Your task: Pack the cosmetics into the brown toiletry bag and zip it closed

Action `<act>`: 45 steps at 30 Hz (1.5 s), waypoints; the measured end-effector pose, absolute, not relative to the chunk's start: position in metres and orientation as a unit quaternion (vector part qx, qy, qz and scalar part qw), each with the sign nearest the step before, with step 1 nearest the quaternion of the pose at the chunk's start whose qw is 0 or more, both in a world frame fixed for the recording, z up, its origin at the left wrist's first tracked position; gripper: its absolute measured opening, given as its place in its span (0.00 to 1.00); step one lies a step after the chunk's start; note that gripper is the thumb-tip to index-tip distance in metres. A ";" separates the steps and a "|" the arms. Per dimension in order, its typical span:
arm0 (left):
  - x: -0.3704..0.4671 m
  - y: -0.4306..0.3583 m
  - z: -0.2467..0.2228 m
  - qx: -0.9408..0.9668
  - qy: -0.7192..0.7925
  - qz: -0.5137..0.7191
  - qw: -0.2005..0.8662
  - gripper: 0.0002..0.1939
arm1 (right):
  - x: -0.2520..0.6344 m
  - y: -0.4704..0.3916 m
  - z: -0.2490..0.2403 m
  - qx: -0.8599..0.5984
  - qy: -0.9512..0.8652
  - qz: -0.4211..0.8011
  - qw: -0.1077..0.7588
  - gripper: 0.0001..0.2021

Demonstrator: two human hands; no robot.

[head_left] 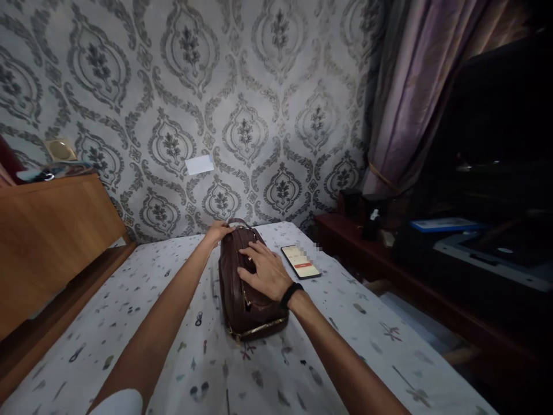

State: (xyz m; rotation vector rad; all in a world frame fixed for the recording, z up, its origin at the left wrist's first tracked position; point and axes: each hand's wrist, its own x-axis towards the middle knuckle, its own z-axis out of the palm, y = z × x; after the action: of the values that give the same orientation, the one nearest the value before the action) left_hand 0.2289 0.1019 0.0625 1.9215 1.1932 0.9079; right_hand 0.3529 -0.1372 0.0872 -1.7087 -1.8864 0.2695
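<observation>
A dark brown leather backpack (237, 288) with gold zippers lies on the bed, its short carry handle (238, 221) at the far end. My left hand (218, 232) grips the far left corner of the bag near that handle; some of its fingertips are hidden. Across the front pocket, my right hand (266, 270) rests with fingers spread, near a zipper pull, and a black band circles the wrist. Gold zipper teeth (263, 328) run along the near edge of the bag. Just right of the bag, a smartphone (301, 262) lies face up with its screen lit.
A white patterned sheet (190, 369) covers the bed, which meets a wallpapered wall. A wooden headboard (56, 230) stands at the left. On the right are a dark red ledge (367, 259), a purple curtain (406, 109) and a blue-edged object (447, 225).
</observation>
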 end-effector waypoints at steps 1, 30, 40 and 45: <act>0.230 0.101 0.062 0.733 0.467 0.356 0.342 0.21 | 0.352 -0.135 0.088 -0.640 -0.704 0.105 0.290 0.25; 0.230 0.023 0.057 0.844 0.436 0.294 0.110 0.19 | 0.388 -0.081 0.099 -0.541 -0.619 0.264 0.504 0.21; 0.242 0.019 0.075 0.821 0.498 0.254 0.116 0.17 | 0.388 -0.081 0.096 -0.525 -0.609 0.268 0.531 0.20; 0.251 0.015 0.084 0.776 0.561 0.265 0.112 0.15 | 0.389 -0.080 0.094 -0.524 -0.607 0.263 0.536 0.20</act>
State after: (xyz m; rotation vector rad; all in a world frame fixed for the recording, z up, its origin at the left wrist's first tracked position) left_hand 0.2505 0.0149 0.0838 2.2790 1.6472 0.7767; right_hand 0.3887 -0.0800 0.0942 -1.2483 -1.4443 0.6271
